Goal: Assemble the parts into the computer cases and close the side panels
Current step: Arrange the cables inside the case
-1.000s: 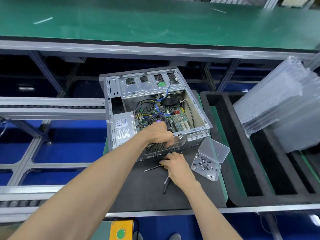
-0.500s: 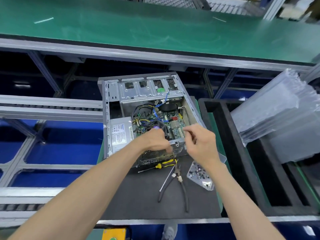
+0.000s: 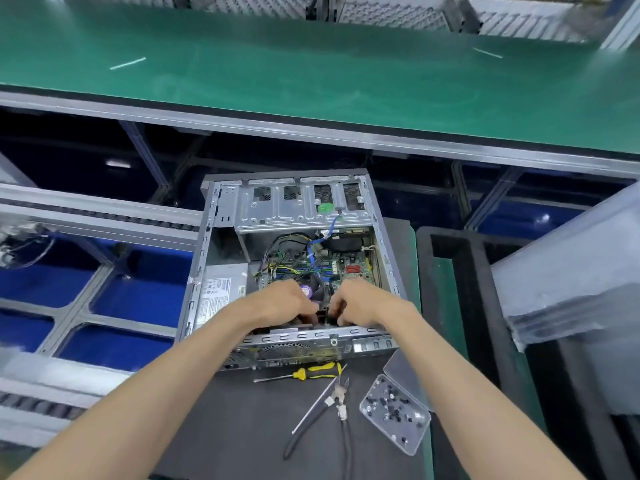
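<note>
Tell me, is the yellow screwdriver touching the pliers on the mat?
Apart. The head view shows bare dark mat between the screwdriver handle's right end and the pliers tips just below it.

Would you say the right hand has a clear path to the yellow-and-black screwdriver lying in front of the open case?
Probably yes: the yellow-and-black screwdriver lies uncovered on the dark mat, though the right hand is busy inside the open grey computer case.

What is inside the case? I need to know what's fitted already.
Inside the case: motherboard, cables, power supply. Both hands, left and right, cover the near part.
</note>
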